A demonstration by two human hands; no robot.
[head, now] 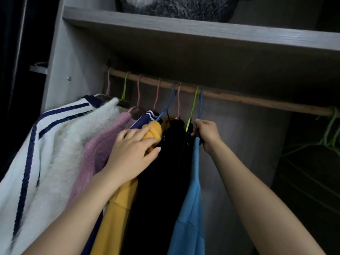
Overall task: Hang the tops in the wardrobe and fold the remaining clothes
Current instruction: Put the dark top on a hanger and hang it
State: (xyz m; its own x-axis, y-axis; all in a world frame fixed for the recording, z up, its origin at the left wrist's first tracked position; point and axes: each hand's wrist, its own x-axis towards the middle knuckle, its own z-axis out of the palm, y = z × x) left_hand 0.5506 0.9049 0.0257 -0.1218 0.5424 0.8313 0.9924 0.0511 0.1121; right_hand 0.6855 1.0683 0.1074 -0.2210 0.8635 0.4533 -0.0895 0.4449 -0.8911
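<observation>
A wooden rail [239, 97] runs across the wardrobe with several tops hanging from coloured hangers. From the left hang a white fleece top with navy stripes [55, 144], a pink fleece top [95, 155], a yellow top [119, 208], a black top [165, 172] and a blue top [191, 208]. My left hand [132, 153] lies spread over the yellow top's shoulder, pressing it toward the pink one. My right hand [207, 135] is closed on the neck of the blue top's hanger [201, 103], whose hook sits on the rail.
A grey shelf [184, 32] spans above the rail with a grey fluffy thing [174, 6] on it. Empty green hangers [329, 137] hang at the rail's right end. The wardrobe's side panel [60, 80] stands at the left. Bare rail lies between the blue top and the green hangers.
</observation>
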